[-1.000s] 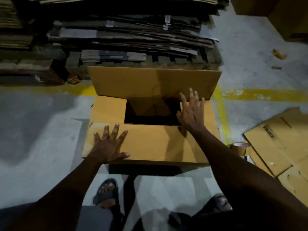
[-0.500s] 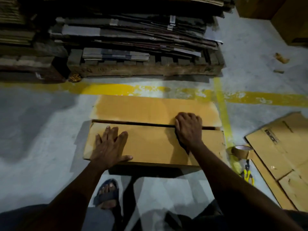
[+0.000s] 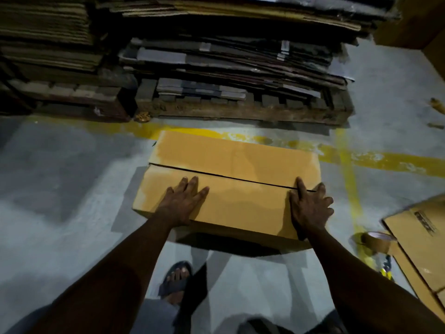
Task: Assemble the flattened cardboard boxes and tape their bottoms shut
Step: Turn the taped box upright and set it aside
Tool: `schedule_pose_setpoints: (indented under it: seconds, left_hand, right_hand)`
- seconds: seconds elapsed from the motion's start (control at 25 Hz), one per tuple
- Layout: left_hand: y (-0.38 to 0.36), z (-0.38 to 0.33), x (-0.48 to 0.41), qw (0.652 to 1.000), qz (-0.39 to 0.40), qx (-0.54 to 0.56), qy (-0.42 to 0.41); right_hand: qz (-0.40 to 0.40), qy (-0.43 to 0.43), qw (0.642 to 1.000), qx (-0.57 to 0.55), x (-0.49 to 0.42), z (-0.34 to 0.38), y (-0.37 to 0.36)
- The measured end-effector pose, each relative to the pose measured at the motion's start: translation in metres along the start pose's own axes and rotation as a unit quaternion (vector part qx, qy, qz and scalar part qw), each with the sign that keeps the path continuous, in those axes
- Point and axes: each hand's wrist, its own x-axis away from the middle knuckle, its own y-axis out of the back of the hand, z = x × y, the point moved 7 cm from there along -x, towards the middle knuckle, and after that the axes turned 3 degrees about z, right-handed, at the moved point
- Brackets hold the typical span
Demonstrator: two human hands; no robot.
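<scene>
Under the right hand [image 3: 310, 208], box [image 3: 231, 155] seam [image 3: 228, 176] ends unseen.

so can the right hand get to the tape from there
Probably yes. The right hand lies flat on the box, holding nothing, and the tape sits on the floor just right of the box, with nothing between them.

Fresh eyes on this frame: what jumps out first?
The cardboard box sits centre frame, flaps folded shut with a dark seam between them. The left hand presses flat on the near flap; the right hand rests at the seam's right end. A tape roll lies to its right.
</scene>
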Motion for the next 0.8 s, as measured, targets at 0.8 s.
schedule_pose_setpoints:
  seconds: [0.8]
  left_hand:
    - [-0.129,0.372,0.099,0.871,-0.016,0.248,0.423]
  right_hand:
    - [0.204,0.578,0.79,-0.016,0.122,0.602,-0.122]
